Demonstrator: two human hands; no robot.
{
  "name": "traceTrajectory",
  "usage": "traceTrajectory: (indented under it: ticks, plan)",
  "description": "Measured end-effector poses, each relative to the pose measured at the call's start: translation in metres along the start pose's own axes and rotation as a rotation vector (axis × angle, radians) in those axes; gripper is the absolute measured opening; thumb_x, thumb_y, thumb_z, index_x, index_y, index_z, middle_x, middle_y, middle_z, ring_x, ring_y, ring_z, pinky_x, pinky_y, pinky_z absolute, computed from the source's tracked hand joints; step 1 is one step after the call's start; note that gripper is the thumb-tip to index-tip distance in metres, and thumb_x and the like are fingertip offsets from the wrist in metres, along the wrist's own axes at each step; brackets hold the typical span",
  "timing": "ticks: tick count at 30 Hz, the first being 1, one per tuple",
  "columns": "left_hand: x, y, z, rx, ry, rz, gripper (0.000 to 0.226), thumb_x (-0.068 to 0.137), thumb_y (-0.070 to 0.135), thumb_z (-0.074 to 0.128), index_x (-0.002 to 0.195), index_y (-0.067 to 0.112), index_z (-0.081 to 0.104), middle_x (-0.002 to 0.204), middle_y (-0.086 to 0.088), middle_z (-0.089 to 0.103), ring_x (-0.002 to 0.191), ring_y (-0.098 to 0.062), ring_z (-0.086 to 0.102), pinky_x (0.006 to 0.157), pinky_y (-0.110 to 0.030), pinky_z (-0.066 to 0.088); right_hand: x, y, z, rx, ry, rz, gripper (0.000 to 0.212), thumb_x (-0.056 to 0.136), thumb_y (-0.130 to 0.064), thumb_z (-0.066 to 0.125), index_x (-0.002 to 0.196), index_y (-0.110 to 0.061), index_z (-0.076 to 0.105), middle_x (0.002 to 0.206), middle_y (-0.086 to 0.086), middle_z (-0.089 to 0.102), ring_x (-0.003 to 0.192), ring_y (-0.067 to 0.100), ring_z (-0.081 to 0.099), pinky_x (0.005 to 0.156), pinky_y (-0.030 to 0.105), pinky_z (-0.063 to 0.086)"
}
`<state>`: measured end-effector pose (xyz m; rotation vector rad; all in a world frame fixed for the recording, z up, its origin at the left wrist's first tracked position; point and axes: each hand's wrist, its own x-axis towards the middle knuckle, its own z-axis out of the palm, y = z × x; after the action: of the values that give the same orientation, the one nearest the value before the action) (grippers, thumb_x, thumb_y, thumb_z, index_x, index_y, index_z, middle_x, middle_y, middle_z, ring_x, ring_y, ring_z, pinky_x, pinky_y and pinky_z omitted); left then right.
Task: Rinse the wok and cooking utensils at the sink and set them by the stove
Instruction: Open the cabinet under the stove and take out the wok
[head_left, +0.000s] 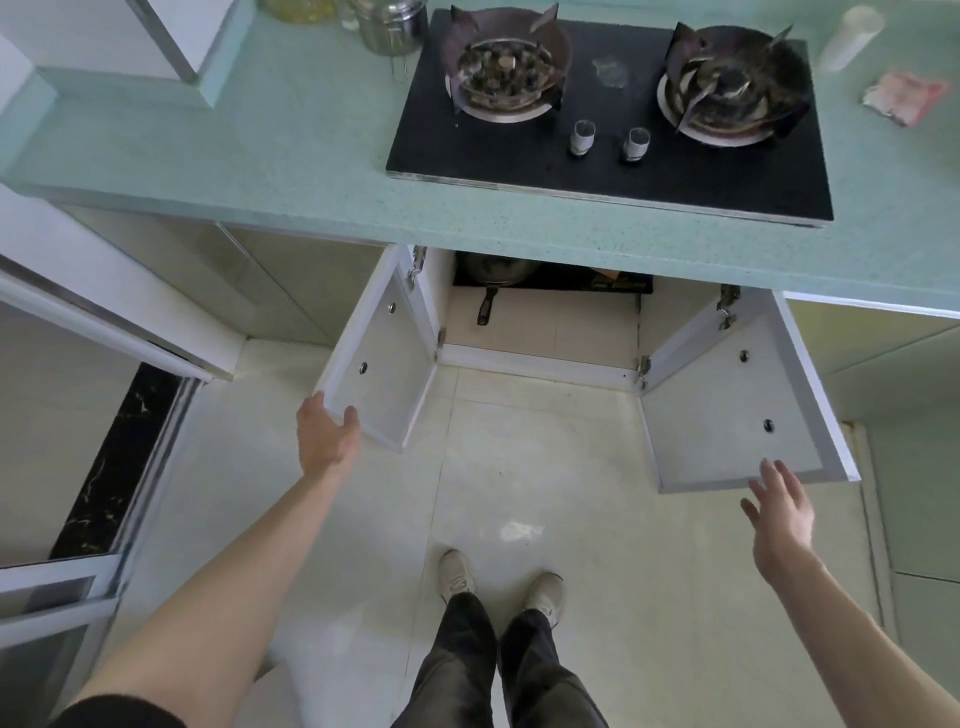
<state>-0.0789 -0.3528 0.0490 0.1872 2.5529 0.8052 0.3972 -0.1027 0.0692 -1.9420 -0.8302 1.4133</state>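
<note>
- While both cupboard doors under the stove stand wide open, this looks like the very first step: getting the wok out so it can be washed.
- On the left, the left hand touches the near edge of the left door, fingers straight and loose, gripping nothing.
- Far inside the cupboard sits a pan with a black handle. That is likely the wok, but the green counter hides most of it.
- On the right, the right hand hangs just beside the near edge of the right door, fingers spread and empty. I cannot tell if it touches.
- Next, I think, one hand must reach low and deep into the cupboard and grab that handle. No sink shows in this view.
- No cooking tools can be seen yet.
</note>
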Motion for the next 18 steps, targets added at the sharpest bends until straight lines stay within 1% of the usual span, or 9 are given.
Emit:
traceTrajectory:
  ticks: [2, 5, 6, 8, 10, 12, 15, 18]
  plan:
    - [-0.015, 0.003, 0.003, 0.025, 0.019, 0.081, 0.057, 0.103, 0.032, 0.052, 0.154, 0.009, 0.038, 0.160, -0.010, 0.035, 0.145, -0.031, 0.038, 0.113, -0.050, 0.037, -0.027, -0.003, 0.016, -0.148, -0.078, -0.109, 0.056, 0.106, -0.040, 0.058, 0.157, -0.022, 0.046, 0.153, -0.004, 0.053, 0.142, 0.018, 0.050, 0.118, 0.039, 0.039]
    - [-0.033, 0.008, 0.007, 0.058, -0.013, 0.238, 0.052, 0.105, 0.036, 0.048, 0.151, 0.014, 0.042, 0.157, -0.005, 0.043, 0.143, -0.027, 0.039, 0.112, -0.048, 0.039, -0.063, -0.012, 0.041, -0.303, -0.182, -0.253, 0.051, 0.107, -0.043, 0.054, 0.155, -0.027, 0.048, 0.153, -0.003, 0.053, 0.142, 0.018, 0.049, 0.111, 0.033, 0.037]
    - [-0.040, 0.010, 0.008, 0.074, -0.033, 0.305, 0.050, 0.105, 0.037, 0.048, 0.150, 0.014, 0.044, 0.155, -0.004, 0.045, 0.142, -0.025, 0.040, 0.113, -0.046, 0.040, -0.073, -0.014, 0.050, -0.344, -0.210, -0.292, 0.051, 0.107, -0.046, 0.053, 0.154, -0.029, 0.047, 0.153, -0.003, 0.053, 0.142, 0.019, 0.050, 0.110, 0.033, 0.038]
    - [-0.052, 0.017, 0.008, 0.116, -0.053, 0.457, 0.048, 0.106, 0.038, 0.048, 0.148, 0.015, 0.047, 0.151, -0.002, 0.051, 0.139, -0.023, 0.043, 0.112, -0.043, 0.042, -0.090, -0.016, 0.065, -0.419, -0.255, -0.373, 0.053, 0.105, -0.051, 0.051, 0.155, -0.032, 0.046, 0.155, -0.004, 0.052, 0.143, 0.020, 0.048, 0.114, 0.037, 0.039]
    - [-0.062, 0.027, 0.008, 0.155, -0.051, 0.601, 0.044, 0.105, 0.034, 0.051, 0.144, 0.014, 0.050, 0.145, -0.004, 0.056, 0.134, -0.024, 0.049, 0.107, -0.043, 0.046, -0.103, -0.018, 0.080, -0.520, -0.266, -0.470, 0.055, 0.105, -0.052, 0.050, 0.155, -0.029, 0.045, 0.156, -0.005, 0.051, 0.145, 0.017, 0.045, 0.116, 0.037, 0.038]
    - [-0.067, 0.037, 0.009, 0.183, -0.035, 0.722, 0.041, 0.104, 0.032, 0.053, 0.141, 0.013, 0.052, 0.139, -0.004, 0.060, 0.129, -0.024, 0.053, 0.103, -0.042, 0.047, -0.112, -0.020, 0.097, -0.621, -0.249, -0.600, 0.057, 0.105, -0.051, 0.048, 0.156, -0.024, 0.044, 0.155, -0.002, 0.051, 0.146, 0.019, 0.045, 0.115, 0.038, 0.039]
    - [-0.066, 0.050, 0.011, 0.236, -0.011, 0.842, 0.043, 0.105, 0.037, 0.047, 0.140, 0.013, 0.053, 0.135, -0.003, 0.061, 0.128, -0.023, 0.054, 0.106, -0.038, 0.045, -0.120, -0.019, 0.123, -0.735, -0.234, -0.776, 0.061, 0.107, -0.052, 0.046, 0.154, -0.015, 0.046, 0.153, 0.006, 0.054, 0.143, 0.026, 0.048, 0.115, 0.045, 0.042]
    - [-0.062, 0.066, 0.015, 0.251, 0.013, 0.902, 0.046, 0.105, 0.037, 0.046, 0.142, 0.012, 0.054, 0.136, -0.004, 0.061, 0.131, -0.024, 0.052, 0.111, -0.037, 0.041, -0.123, -0.017, 0.144, -0.819, -0.216, -0.897, 0.063, 0.106, -0.055, 0.042, 0.153, -0.013, 0.045, 0.153, 0.006, 0.054, 0.141, 0.027, 0.050, 0.113, 0.048, 0.045]
